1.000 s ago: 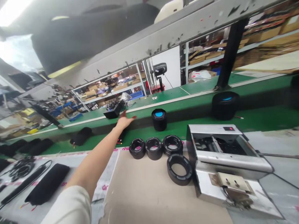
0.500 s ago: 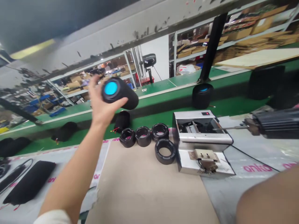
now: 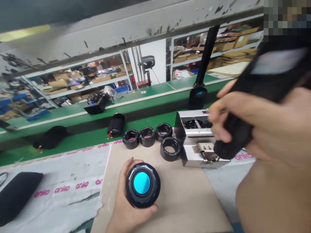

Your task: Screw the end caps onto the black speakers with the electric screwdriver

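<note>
My left hand (image 3: 131, 204) is wrapped round a black cylindrical speaker (image 3: 155, 186), held low over the brown board. Its end with a bright blue disc faces me, and a whitish smear shows on the rim. At the right, my right hand (image 3: 262, 119) grips a bulky black hand-held object (image 3: 264, 81). That object is blurred, carries a pale shiny panel, and has a rounded end pointing down-left; its exact kind is unclear. Several black rings (image 3: 170, 149) stand beyond the speaker, beside a silver machine (image 3: 191, 134) partly hidden by my right hand.
The brown board (image 3: 189, 197) lies on white printed sheeting (image 3: 70, 194). Along the green bench (image 3: 141, 116) stand a black cylinder with wires (image 3: 116, 124) and another with a blue disc (image 3: 198, 98). A black pouch-like piece (image 3: 20, 194) lies left. Overhead runs a grey beam (image 3: 102, 35).
My left hand has brought the speaker down from above the bench to over the board, its blue end facing me. My right hand has come into view, gripping the black object.
</note>
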Demonstrator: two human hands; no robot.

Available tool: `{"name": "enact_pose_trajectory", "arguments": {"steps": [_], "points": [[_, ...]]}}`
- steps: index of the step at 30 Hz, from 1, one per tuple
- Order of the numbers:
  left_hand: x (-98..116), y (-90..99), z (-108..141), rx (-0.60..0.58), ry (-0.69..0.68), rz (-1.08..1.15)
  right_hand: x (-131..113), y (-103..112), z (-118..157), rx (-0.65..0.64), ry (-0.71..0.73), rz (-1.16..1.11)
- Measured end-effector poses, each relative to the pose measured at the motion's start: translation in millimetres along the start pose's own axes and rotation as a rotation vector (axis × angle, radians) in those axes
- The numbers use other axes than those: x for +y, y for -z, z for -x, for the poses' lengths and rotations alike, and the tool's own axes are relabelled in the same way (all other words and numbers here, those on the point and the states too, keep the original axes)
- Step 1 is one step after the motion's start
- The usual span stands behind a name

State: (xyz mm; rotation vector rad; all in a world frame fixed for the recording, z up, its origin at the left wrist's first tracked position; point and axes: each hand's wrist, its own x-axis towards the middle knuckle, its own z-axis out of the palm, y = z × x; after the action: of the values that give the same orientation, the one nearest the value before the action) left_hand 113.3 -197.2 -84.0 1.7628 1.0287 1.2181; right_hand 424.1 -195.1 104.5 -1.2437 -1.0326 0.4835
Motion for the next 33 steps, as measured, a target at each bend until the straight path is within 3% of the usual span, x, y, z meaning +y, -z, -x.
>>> {"name": "enact_pose_trajectory", "arguments": {"steps": [7,11,21,29,33], "points": [[-12,3.6,3,-0.037,0.039,0.023,43,-21,51,-0.368,-0.428,0.412],[-17,-5.8,3,0.012,0.026,0.135,64,-37,74,-0.541,-0.46,0.59],[-12,-11.3,-2,-0.03,-0.057,0.265,93,-86,65,-0.546,-0.351,0.927],[-18,-9.9,0,-0.067,-0.016,0.242,92,-91,70,-0.581,-0.373,1.016],[-12,-1.4,10,-0.012,-0.033,0.131,90,-99,72,-0.648,-0.409,1.058]]}}
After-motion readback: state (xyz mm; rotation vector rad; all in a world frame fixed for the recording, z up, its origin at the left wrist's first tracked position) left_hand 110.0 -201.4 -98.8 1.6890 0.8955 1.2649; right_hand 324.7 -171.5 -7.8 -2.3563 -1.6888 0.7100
